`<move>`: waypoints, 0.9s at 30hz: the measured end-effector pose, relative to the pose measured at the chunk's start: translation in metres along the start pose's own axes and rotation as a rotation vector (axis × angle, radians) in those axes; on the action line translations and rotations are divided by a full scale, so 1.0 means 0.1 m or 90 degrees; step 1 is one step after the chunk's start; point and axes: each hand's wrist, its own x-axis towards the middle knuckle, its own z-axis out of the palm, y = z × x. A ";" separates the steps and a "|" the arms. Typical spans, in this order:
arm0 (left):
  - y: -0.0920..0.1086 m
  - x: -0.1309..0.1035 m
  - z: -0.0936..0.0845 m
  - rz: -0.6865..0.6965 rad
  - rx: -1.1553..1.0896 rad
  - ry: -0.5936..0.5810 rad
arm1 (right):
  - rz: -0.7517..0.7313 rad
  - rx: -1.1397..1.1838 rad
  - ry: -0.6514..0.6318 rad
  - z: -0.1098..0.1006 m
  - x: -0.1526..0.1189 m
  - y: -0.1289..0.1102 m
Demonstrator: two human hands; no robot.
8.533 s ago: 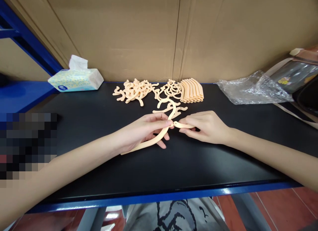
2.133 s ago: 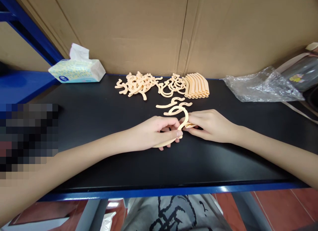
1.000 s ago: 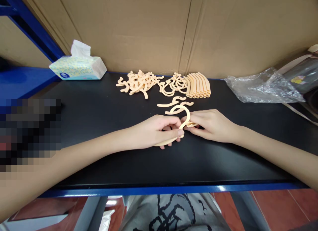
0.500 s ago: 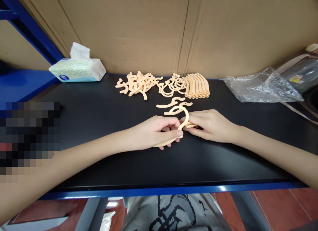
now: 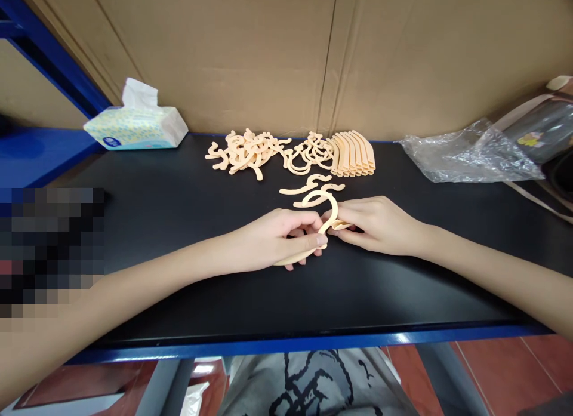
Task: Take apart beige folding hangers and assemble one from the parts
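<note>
Between my hands is a cream plastic hanger [image 5: 332,208] with its curved hook pointing up and away from me. My left hand [image 5: 284,240] is closed on its left arm, the thumb pressed near the base of the hook. My right hand [image 5: 373,225] is closed around the right-hand part, whose hollow underside shows below the fingers. Just beyond the hook lie two loose curved cream pieces [image 5: 293,191]. Farther back are a heap of curved pieces [image 5: 250,150], a smaller pile of hooks [image 5: 313,152] and a neat row of arm pieces [image 5: 353,153].
A tissue pack [image 5: 138,128] stands at the back left of the black table [image 5: 215,308]. At the back right lies a crumpled clear plastic bag [image 5: 452,153], with a strap beside it. Cardboard [image 5: 250,58] rises behind the table.
The whole view has shifted slightly. Both hands keep the same grip on the hanger, and no piece has visibly moved on the table.
</note>
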 end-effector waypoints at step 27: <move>0.00 0.00 0.00 -0.001 0.001 -0.001 | 0.003 -0.004 0.001 0.00 0.00 0.00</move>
